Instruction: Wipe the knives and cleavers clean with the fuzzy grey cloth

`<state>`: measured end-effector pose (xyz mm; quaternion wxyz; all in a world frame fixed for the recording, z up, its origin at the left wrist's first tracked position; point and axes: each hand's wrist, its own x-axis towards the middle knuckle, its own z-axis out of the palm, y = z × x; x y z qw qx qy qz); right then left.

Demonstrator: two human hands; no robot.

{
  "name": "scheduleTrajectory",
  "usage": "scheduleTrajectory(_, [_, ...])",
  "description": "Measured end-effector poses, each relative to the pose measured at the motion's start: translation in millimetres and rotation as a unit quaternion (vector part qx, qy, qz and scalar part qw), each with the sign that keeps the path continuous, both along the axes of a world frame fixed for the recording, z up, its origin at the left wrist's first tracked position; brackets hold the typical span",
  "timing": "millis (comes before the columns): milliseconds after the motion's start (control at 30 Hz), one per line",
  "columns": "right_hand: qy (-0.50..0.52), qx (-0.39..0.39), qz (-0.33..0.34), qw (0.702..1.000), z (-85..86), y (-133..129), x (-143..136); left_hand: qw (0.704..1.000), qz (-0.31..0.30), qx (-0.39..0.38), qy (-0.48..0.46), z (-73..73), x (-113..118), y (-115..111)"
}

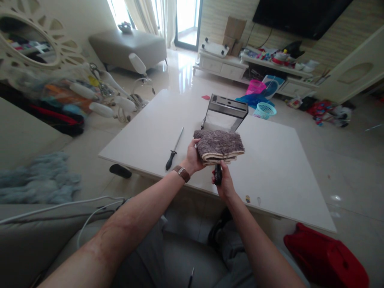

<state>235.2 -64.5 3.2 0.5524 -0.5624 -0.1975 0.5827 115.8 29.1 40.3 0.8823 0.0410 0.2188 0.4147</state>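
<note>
A folded brown-grey cloth is gripped at its left side by my left hand, above the near part of the white table. My right hand is wrapped round a black handle just below the cloth; whatever the handle belongs to is hidden by the cloth. A sharpening rod with a black handle lies on the table to the left. Behind the cloth stands a knife block with a dark slotted top and clear sides.
A turquoise basket and a pink basket stand beyond the table. Lamp arms with white shades are at the left. A red object sits at the lower right, and two small stickers mark the table's front edge.
</note>
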Motion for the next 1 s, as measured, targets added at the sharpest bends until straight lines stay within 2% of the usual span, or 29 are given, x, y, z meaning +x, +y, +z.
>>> scheduleTrajectory(133, [0.022, 0.003, -0.015, 1.000, 2.3, 1, 0, 0.999, -0.033, -0.006, 0.012, -2.8, -1, -2])
scheduleTrajectory(433, [0.048, 0.024, -0.013, 0.999, 8.6, -1, 2, 0.998, -0.057, 0.003, 0.009, -1.4, 3, -3])
scheduleTrajectory(667, [0.056, 0.000, -0.036, 0.998, 5.2, 1, 3, 0.999, -0.029, 0.018, 0.029, -6.4, 0, 5])
scheduleTrajectory(800, [0.061, -0.010, -0.040, 0.997, 1.6, 3, 3, 0.998, -0.046, 0.025, 0.039, -7.2, 2, 4])
scheduleTrajectory(1000, [0.089, -0.019, -0.061, 0.994, 0.0, 4, 4, 0.992, -0.038, 0.049, 0.105, -4.7, 9, 2])
